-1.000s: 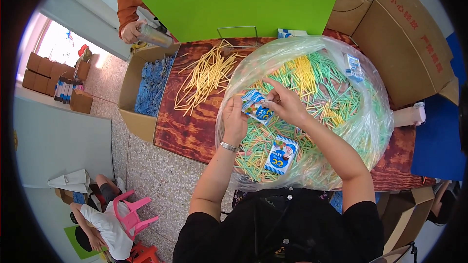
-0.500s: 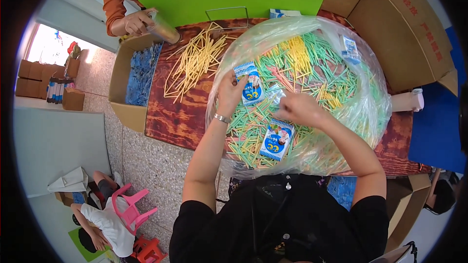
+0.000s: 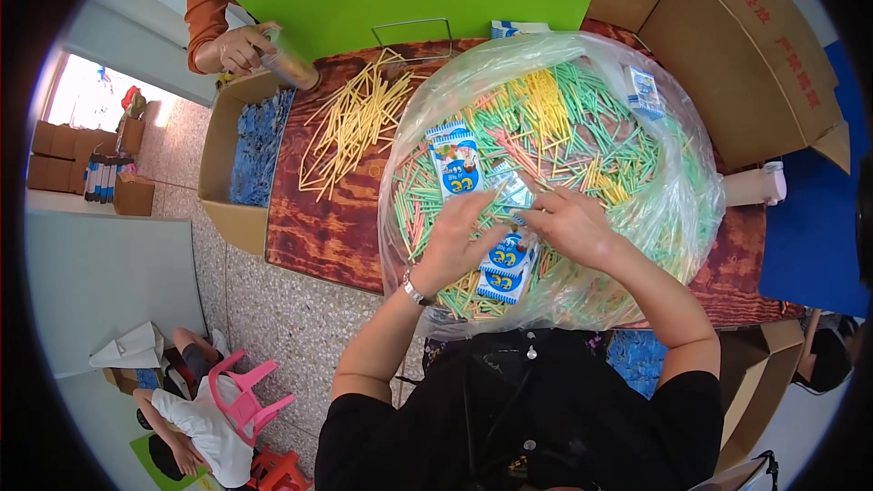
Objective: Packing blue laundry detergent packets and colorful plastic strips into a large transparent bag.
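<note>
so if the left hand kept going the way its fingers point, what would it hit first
Probably the blue-and-white packet lying on the coloured sticks just beyond the left hand fingertips. Depth is hard to judge, so the fingers may already touch the small clear packet between both hands.

head-worn fisheye, straight down, close

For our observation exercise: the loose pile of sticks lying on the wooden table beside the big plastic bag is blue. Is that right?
No. The loose pile of sticks on the wooden table beside the plastic bag is yellow, not blue, as the head view shows.
</note>
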{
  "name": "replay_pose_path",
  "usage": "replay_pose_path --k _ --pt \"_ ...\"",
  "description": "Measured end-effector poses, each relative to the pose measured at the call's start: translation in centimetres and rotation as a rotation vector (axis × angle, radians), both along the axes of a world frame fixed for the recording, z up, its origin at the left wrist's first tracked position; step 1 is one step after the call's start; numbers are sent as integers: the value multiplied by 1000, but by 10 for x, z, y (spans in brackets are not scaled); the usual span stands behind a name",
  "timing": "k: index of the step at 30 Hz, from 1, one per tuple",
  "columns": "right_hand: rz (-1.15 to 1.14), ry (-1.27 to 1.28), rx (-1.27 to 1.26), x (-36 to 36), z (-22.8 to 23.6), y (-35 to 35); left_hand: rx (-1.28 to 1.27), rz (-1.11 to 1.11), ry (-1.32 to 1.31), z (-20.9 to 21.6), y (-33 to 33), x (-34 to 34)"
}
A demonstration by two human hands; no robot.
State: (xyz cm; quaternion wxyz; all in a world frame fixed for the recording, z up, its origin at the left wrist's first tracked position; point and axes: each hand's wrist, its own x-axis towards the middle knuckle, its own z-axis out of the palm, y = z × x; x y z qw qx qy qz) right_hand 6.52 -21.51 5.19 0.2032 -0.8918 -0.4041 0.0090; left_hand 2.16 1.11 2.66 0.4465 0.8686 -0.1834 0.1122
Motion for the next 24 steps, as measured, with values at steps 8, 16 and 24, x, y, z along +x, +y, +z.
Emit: replay_pose_path --k 8,16,24 --pt "-23 260 324 26 25 5 -300 7 496 -12 -12 10" --pt "44 914 424 75 17 -1 -429 142 439 -38 -13 25" --pt "-466 4 -72 286 -127 -60 -483 93 527 -18 -40 43"
